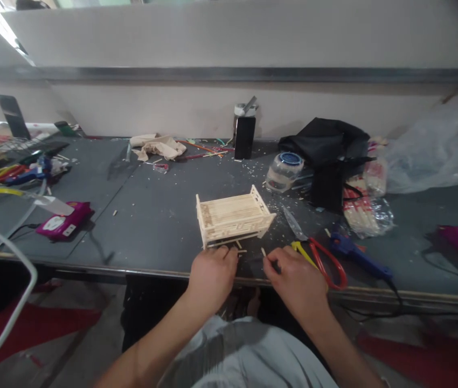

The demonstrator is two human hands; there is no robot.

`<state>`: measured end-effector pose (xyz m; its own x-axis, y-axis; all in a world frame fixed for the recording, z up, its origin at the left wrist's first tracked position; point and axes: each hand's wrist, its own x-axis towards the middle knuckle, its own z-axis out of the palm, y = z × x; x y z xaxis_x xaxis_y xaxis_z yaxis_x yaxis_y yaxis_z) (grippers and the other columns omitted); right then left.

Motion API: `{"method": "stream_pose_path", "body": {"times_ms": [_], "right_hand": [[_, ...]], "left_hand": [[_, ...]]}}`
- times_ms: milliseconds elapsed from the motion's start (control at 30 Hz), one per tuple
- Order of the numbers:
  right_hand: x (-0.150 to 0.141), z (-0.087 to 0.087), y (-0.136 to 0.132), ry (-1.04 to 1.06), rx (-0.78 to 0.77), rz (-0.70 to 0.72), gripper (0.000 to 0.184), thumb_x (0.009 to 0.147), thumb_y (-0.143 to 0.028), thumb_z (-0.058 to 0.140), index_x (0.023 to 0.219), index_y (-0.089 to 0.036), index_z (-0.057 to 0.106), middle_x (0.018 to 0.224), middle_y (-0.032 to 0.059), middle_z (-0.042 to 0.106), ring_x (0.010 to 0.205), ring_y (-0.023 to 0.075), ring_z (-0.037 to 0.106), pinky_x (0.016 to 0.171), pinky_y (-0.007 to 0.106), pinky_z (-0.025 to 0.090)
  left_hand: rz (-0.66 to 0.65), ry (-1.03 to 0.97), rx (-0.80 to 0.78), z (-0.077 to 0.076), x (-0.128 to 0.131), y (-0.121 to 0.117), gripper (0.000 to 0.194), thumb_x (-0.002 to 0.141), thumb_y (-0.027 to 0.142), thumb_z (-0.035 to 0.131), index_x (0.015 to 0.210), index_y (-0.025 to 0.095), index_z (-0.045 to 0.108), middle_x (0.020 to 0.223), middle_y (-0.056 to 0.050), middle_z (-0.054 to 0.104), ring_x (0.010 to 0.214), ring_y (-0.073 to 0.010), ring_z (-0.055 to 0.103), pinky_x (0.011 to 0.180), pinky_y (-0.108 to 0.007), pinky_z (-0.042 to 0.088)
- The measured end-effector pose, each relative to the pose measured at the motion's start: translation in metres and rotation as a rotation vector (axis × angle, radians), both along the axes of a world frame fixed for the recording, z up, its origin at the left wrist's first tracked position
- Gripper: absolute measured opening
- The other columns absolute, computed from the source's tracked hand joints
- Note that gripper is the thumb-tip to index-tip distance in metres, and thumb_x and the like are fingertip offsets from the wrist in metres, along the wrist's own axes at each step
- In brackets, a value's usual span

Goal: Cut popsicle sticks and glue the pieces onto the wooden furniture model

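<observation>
A small model bed of pale wooden sticks (233,215) stands on the grey table (152,215) just beyond my hands. My left hand (213,275) rests at the table's front edge with its fingers curled down over short loose stick pieces (239,249) in front of the model. My right hand (296,277) is closed in a pinch on a short stick piece (263,252) at its fingertips. Scissors with red and yellow handles (318,253) lie right beside my right hand.
A blue glue gun (358,256) lies right of the scissors. Packs of chopsticks (360,207), a black bag (330,145), a clear jar (283,172), a dark bottle (245,132), crumpled cloth (158,145) and a magenta device (61,221) sit around. A white cable (14,253) hangs at left.
</observation>
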<state>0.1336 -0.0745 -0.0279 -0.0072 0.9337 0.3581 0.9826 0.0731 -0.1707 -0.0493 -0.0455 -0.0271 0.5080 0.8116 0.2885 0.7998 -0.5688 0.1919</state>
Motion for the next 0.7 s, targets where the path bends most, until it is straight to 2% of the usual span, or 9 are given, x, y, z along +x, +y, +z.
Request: {"method": "stream_pose_path", "body": {"times_ms": [100,200,300,367,433,500,600,700], "right_hand": [[0.004,0.003,0.002,0.044,-0.04,-0.003,0.024,0.086,-0.03,0.053,0.065,-0.021,0.057,0.066,0.0012,0.059,0.06,0.0151,0.055,0.053,0.027,0.031],[-0.005,0.007,0.0,0.358,-0.12,0.044,0.018,0.086,-0.031,0.054,0.074,-0.021,0.064,0.07,0.0013,0.065,0.062,0.0147,0.059,0.057,0.025,0.039],[-0.025,0.01,-0.003,0.833,-0.268,0.093,0.019,0.083,-0.035,0.058,0.087,-0.02,0.069,0.072,0.0018,0.07,0.059,0.0142,0.061,0.055,0.024,0.046],[-0.04,0.012,-0.003,1.105,-0.328,0.091,0.024,0.081,-0.04,0.061,0.09,-0.019,0.07,0.065,0.0004,0.068,0.051,0.0124,0.058,0.046,0.022,0.044],[-0.053,0.013,-0.001,1.266,-0.322,0.093,0.027,0.079,-0.042,0.063,0.09,-0.018,0.07,0.058,-0.0018,0.064,0.045,0.0105,0.054,0.04,0.02,0.041],[-0.062,0.014,0.003,1.3,-0.26,0.106,0.025,0.08,-0.04,0.063,0.088,-0.018,0.071,0.059,-0.0022,0.064,0.045,0.0095,0.053,0.041,0.02,0.042],[-0.069,0.017,0.009,1.175,-0.099,0.108,0.02,0.083,-0.037,0.061,0.086,-0.02,0.071,0.072,0.0002,0.07,0.053,0.0108,0.058,0.051,0.022,0.048],[-0.075,0.022,0.015,0.992,0.088,0.123,0.015,0.087,-0.033,0.059,0.087,-0.023,0.07,0.082,0.0012,0.072,0.068,0.0137,0.064,0.062,0.024,0.05]], "left_hand": [[0.054,0.058,-0.107,0.003,0.008,0.01,0.022,0.088,0.014,0.047,0.075,0.014,0.066,0.068,-0.008,0.066,0.06,-0.019,0.062,0.055,-0.027,0.044],[0.091,0.028,-0.113,0.006,0.006,0.01,0.018,0.085,0.014,0.051,0.073,0.014,0.065,0.07,-0.008,0.068,0.061,-0.019,0.062,0.054,-0.026,0.043],[0.13,-0.226,-0.16,0.009,0.001,0.002,0.012,0.081,0.014,0.057,0.076,0.017,0.066,0.069,-0.002,0.068,0.059,-0.0135,0.06,0.054,-0.022,0.042],[0.163,-0.48,-0.18,0.011,-0.003,-0.006,0.009,0.08,0.015,0.059,0.078,0.018,0.068,0.064,0.002,0.065,0.053,-0.0104,0.055,0.053,-0.02,0.04],[0.198,-0.632,-0.157,0.013,-0.007,-0.012,0.009,0.08,0.017,0.06,0.08,0.018,0.069,0.063,0.002,0.064,0.051,-0.0093,0.051,0.052,-0.02,0.04],[0.212,-0.676,-0.124,0.016,-0.012,-0.016,0.01,0.082,0.018,0.059,0.082,0.019,0.069,0.065,0.002,0.064,0.052,-0.0093,0.05,0.053,-0.02,0.04],[0.214,-0.676,-0.053,0.023,-0.024,-0.016,0.01,0.082,0.022,0.062,0.09,0.02,0.068,0.063,0.004,0.058,0.055,-0.01,0.049,0.056,-0.021,0.04],[0.232,-0.673,0.067,0.033,-0.04,-0.008,0.028,0.079,0.02,0.065,0.108,0.021,0.064,0.068,0.004,0.05,0.063,-0.0113,0.048,0.062,-0.022,0.042]]}}
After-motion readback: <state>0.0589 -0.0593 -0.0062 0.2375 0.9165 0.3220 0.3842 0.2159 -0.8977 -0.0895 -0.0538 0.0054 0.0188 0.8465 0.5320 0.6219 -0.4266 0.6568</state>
